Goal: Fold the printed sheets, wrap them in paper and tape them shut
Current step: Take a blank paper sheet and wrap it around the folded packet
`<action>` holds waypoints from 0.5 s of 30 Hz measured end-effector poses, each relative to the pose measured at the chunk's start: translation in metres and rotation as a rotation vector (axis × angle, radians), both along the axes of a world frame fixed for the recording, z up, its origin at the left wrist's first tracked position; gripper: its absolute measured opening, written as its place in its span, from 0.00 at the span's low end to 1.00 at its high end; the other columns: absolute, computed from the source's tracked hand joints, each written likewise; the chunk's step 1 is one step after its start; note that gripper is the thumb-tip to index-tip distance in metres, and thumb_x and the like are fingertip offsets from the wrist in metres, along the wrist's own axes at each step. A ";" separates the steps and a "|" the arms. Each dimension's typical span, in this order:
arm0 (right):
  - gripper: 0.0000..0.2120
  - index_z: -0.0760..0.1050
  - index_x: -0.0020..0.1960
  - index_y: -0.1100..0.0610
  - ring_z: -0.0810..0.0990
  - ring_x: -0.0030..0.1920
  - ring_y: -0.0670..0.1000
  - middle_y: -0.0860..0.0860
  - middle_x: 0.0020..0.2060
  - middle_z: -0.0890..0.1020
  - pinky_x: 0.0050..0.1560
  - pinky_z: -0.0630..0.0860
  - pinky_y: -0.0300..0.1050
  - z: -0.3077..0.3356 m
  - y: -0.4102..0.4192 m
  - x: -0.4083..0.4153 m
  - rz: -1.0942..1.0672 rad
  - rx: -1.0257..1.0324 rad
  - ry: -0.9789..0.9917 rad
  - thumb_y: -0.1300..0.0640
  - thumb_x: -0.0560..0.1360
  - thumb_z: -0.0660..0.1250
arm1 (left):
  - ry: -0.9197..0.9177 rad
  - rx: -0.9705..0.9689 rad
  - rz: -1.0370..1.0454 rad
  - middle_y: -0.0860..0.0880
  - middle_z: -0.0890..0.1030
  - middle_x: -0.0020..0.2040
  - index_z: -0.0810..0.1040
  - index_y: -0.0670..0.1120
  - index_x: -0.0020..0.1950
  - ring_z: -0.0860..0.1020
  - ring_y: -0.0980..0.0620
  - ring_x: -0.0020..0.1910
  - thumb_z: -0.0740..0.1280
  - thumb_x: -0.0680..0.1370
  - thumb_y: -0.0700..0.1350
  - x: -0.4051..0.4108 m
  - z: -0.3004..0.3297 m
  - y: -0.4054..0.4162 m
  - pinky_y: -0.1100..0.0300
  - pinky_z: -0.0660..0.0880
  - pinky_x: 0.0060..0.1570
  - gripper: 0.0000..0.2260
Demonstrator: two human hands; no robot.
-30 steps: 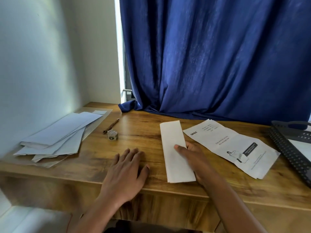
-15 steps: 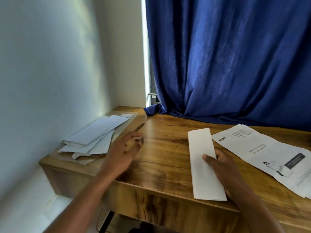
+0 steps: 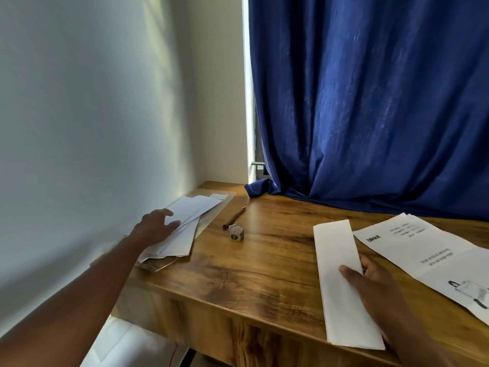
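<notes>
Left hand [image 3: 156, 226] rests spread-fingered on the stack of white papers [image 3: 185, 229]; right hand [image 3: 370, 284] pinches the folded sheet [image 3: 336, 260].

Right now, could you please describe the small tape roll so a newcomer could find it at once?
Start at the blue curtain behind the wooden desk. Below the curtain's left end a brown pencil lies on the desk. The tape roll sits at the pencil's near end, between the pile of white sheets and the folded white strip: the only small round thing there.
</notes>
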State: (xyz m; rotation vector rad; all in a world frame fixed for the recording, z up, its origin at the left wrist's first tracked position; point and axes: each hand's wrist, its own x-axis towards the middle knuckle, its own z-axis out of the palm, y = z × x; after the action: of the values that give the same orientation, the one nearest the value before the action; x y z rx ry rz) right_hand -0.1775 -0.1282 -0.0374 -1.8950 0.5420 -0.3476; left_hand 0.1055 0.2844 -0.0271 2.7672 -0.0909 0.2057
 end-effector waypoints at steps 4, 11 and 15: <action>0.23 0.69 0.73 0.53 0.80 0.56 0.55 0.51 0.61 0.78 0.60 0.78 0.56 0.001 0.002 0.000 0.000 -0.020 -0.017 0.48 0.81 0.65 | 0.074 0.107 0.081 0.49 0.75 0.73 0.73 0.56 0.71 0.73 0.44 0.70 0.64 0.76 0.72 0.007 -0.005 -0.003 0.45 0.68 0.68 0.30; 0.22 0.68 0.73 0.53 0.80 0.54 0.54 0.50 0.59 0.78 0.56 0.78 0.54 0.003 0.003 -0.003 -0.003 -0.001 -0.014 0.49 0.81 0.65 | 0.086 0.195 0.026 0.48 0.77 0.71 0.76 0.56 0.69 0.75 0.44 0.68 0.65 0.73 0.74 0.021 0.001 0.003 0.45 0.73 0.66 0.32; 0.22 0.69 0.72 0.52 0.80 0.54 0.55 0.52 0.62 0.79 0.59 0.79 0.57 0.004 0.003 -0.003 -0.004 0.002 0.002 0.48 0.81 0.66 | -0.022 0.208 0.010 0.44 0.81 0.65 0.78 0.49 0.68 0.78 0.44 0.64 0.65 0.81 0.61 0.014 0.007 -0.007 0.52 0.74 0.62 0.22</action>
State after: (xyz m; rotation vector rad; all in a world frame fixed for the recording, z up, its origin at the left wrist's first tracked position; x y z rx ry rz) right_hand -0.1806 -0.1254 -0.0336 -1.8928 0.5473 -0.3478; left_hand 0.1197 0.2770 -0.0198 2.9736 -0.1097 0.2419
